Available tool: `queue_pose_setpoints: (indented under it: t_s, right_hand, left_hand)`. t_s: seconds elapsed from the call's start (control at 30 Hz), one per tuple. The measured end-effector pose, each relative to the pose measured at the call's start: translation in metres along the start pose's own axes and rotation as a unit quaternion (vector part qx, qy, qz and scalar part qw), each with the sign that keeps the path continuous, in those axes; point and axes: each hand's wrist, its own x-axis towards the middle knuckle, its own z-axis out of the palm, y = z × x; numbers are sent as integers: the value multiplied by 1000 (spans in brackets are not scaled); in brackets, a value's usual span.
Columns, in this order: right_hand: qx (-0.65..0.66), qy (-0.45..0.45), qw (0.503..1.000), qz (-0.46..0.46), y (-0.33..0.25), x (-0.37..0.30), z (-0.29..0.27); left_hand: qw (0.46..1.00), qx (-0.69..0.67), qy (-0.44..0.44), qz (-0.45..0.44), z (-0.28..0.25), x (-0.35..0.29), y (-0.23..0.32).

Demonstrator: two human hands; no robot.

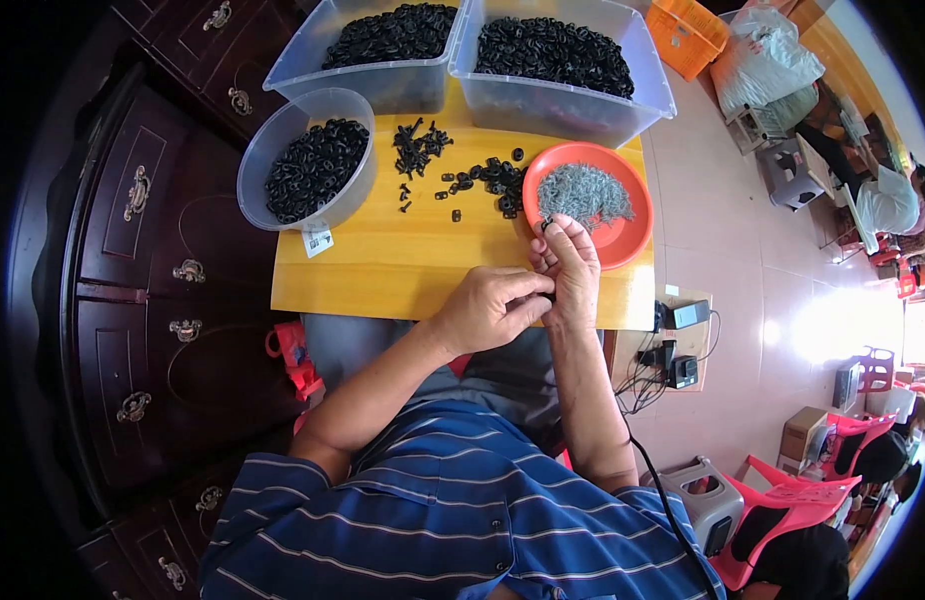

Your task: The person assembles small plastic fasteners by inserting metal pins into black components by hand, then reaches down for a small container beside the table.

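Note:
My right hand (573, 268) is raised over the near rim of the red plate (623, 245). Its thumb and fingertips pinch a small black part (547, 226). My left hand (488, 305) is closed against the base of my right hand, above the table's front edge. Something small and dark shows at its fingertips, too little of it to name. A heap of thin grey metal pins or wires (583, 195) lies on the plate. Left of it are loose small black plastic parts (498, 180), and farther left a pile of black screw-like pieces (419, 150).
Two clear bins (403, 95) (553, 105) of black parts stand along the table's far edge. A round clear tub (253, 190) of black rings is at the left of the yellow table (383, 270). Dark cabinets (163, 250) flank the left; cables and a box (688, 345) lie right.

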Motion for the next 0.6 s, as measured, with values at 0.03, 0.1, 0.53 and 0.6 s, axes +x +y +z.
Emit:
queue_pose_setpoints:
  t_s: [0.03,0.1,0.53,0.6]
  right_hand:
    - [9,-5,1000,-7,1,1,-2]
    - [18,-10,1000,-14,3,1,-4]
    - [15,-41,998,-37,19,-7,6]
    - [19,-47,998,-27,23,-7,4]
  left_hand:
    - [998,-51,-9,-44,0,-1,4]
    - [991,-100,-18,-89,0,-3,6]
    - [954,-210,46,-208,14,-11,-8]
    - [962,-185,46,-198,14,-12,-11]
